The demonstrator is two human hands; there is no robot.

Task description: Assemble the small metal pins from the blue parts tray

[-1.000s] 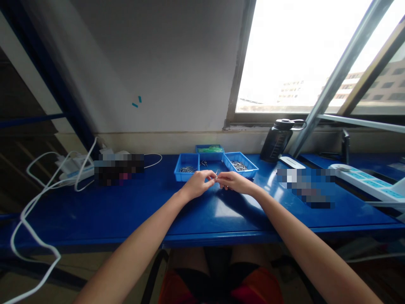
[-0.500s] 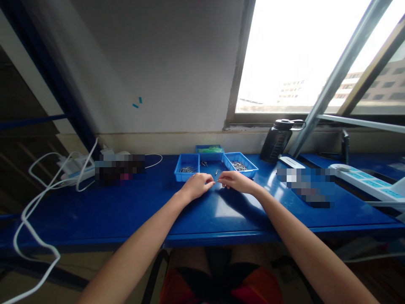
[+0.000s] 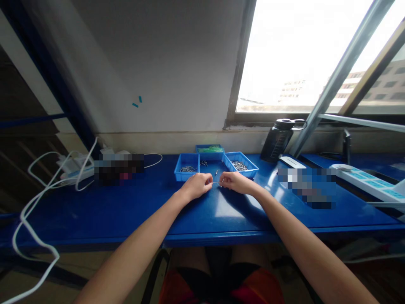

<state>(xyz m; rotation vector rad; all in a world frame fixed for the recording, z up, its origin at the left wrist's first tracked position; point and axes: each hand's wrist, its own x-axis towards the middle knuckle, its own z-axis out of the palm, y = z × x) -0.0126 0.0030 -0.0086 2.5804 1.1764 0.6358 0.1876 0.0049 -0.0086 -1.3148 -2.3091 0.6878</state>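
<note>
My left hand (image 3: 198, 185) is closed in a pinch at the middle of the blue table (image 3: 202, 215). Opposite it, my right hand (image 3: 234, 182) pinches too, with a small gap between the two. A thin silvery rod (image 3: 215, 182) spans that gap, one end at each hand's fingertips; its exact kind is too small to tell. Just beyond lies a small metal piece (image 3: 216, 172). The left blue bin (image 3: 177, 172) holds thin metal parts (image 3: 187, 169), and the right blue bin (image 3: 253, 170) holds thicker silvery ones (image 3: 238, 165).
Behind stands a blue bin (image 3: 210, 157) with green plastic in it. A few dark metal pieces (image 3: 204, 163) lie between the bins. To the right are a black bottle (image 3: 276, 141) and a power strip (image 3: 370, 181); white cables (image 3: 34, 230) trail at the left.
My hands have drawn slightly apart, the right one moving a little rightward. The thin rod between the fingertips now shows more clearly. The bins have not moved.
</note>
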